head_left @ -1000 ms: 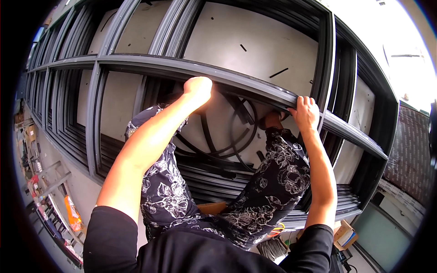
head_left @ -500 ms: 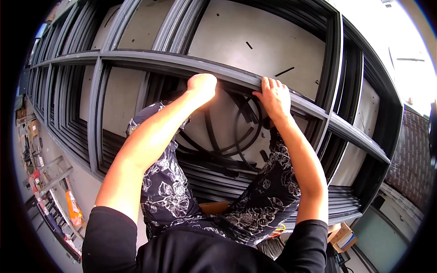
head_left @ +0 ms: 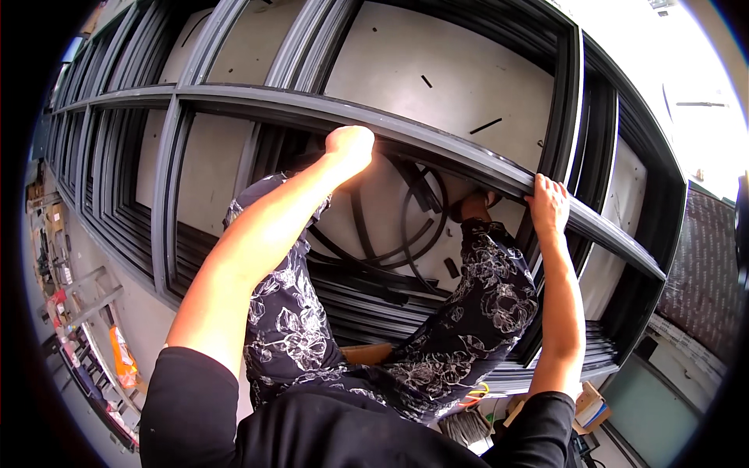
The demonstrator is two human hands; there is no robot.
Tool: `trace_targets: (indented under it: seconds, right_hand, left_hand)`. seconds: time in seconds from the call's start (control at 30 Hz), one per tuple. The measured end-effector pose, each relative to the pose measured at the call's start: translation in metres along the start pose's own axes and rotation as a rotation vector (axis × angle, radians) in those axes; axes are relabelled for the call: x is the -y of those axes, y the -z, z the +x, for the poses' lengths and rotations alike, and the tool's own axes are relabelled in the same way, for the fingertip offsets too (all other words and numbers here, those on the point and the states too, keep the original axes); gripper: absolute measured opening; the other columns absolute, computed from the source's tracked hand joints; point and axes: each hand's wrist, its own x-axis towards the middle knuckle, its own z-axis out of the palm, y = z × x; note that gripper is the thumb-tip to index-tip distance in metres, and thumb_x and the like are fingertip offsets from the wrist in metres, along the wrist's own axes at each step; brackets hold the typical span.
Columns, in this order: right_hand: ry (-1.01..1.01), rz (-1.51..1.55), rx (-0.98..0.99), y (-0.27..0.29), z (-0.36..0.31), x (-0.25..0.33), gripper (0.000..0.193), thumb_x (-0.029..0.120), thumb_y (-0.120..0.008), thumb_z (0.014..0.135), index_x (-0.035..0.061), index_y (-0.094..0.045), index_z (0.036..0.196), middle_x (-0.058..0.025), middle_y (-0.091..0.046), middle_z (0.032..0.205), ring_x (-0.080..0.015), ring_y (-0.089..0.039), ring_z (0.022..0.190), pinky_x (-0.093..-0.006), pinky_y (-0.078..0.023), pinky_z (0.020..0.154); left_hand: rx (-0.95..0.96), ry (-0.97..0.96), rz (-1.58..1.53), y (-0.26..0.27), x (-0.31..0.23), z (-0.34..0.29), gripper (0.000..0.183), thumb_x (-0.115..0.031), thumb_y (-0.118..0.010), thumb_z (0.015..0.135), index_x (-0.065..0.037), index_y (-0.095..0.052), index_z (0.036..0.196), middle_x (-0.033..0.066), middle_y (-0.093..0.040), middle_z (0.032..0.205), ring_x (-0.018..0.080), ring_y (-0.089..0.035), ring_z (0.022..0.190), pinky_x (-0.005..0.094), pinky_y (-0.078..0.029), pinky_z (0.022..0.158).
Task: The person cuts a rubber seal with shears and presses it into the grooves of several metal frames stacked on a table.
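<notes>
My left hand point(head_left: 349, 148) is a closed fist against the near edge of the long grey frame bar point(head_left: 437, 140); what its fingers hold, if anything, is hidden. Further right, my right hand point(head_left: 551, 204) curls its fingers over that same bar, close to where an upright bar crosses it. The bar belongs to a large stack of grey and black window frames. A black rubber strip point(head_left: 407, 249) lies in loops on the pale surface inside the opening, between my legs.
Short black offcuts point(head_left: 485, 125) lie on the pale surface inside the far opening. At the left is a ladder-like metal rack point(head_left: 97, 312) beside an orange bag point(head_left: 125, 355). A cardboard box point(head_left: 591, 409) and a coil of grey cord point(head_left: 466, 427) sit at lower right.
My right hand has slid right along the bar to the crossing. My right knee has shifted right, uncovering a foot. My left hand has hardly moved.
</notes>
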Motion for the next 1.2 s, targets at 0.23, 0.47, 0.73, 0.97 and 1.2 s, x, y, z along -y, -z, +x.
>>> trace_targets:
  seconds: [0.23,0.47,0.73,0.97,1.2]
  right_hand:
    - [0.162,0.287,-0.125,0.053,0.035,0.114,0.051,0.038,-0.083,0.072,0.0053,-0.060,0.104,-0.0106,-0.067,0.106,-0.0295,-0.062,0.105,-0.0408,-0.048,0.091]
    - [0.143,0.210,-0.164,0.036,0.049,0.146,0.043,0.034,-0.079,0.078,0.0054,-0.060,0.103,-0.0103,-0.066,0.100,-0.0279,-0.062,0.101,-0.0395,-0.048,0.089]
    - [0.170,0.240,-0.129,0.043,0.058,0.170,0.040,0.031,-0.080,0.078,0.0047,-0.060,0.101,-0.0105,-0.066,0.098,-0.0290,-0.062,0.099,-0.0397,-0.050,0.085]
    - [0.295,0.124,-0.111,0.039,0.067,0.170,0.026,0.011,-0.062,0.085,0.0052,-0.057,0.110,-0.0093,-0.065,0.101,-0.0270,-0.063,0.100,-0.0379,-0.052,0.086]
    - [0.213,0.195,0.026,0.063,0.071,0.196,0.044,0.033,-0.079,0.079,0.0050,-0.058,0.106,-0.0110,-0.066,0.099,-0.0290,-0.064,0.100,-0.0405,-0.051,0.085]
  left_hand:
    - [-0.090,-0.014,-0.103,-0.009,0.007,-0.004,0.008,-0.013,-0.068,0.074,-0.007,-0.067,0.069,0.0159,-0.066,0.073,0.0345,-0.067,0.078,0.0427,-0.053,0.071]
    - [-0.040,0.033,-0.120,-0.008,0.002,0.003,0.005,-0.011,-0.067,0.073,-0.008,-0.070,0.071,0.0144,-0.069,0.077,0.0324,-0.069,0.079,0.0396,-0.053,0.067]
    - [-0.110,0.008,-0.130,-0.018,0.004,0.001,0.005,-0.009,-0.066,0.071,-0.009,-0.069,0.068,0.0101,-0.069,0.073,0.0275,-0.070,0.076,0.0361,-0.053,0.064]
    - [-0.054,0.024,-0.063,-0.012,-0.004,0.003,0.007,-0.010,-0.066,0.074,-0.010,-0.072,0.070,0.0105,-0.071,0.077,0.0276,-0.071,0.080,0.0333,-0.056,0.067]
    - [-0.036,0.010,-0.068,-0.016,0.007,-0.001,0.007,-0.007,-0.066,0.073,-0.010,-0.071,0.069,0.0099,-0.070,0.074,0.0263,-0.070,0.074,0.0334,-0.055,0.061]
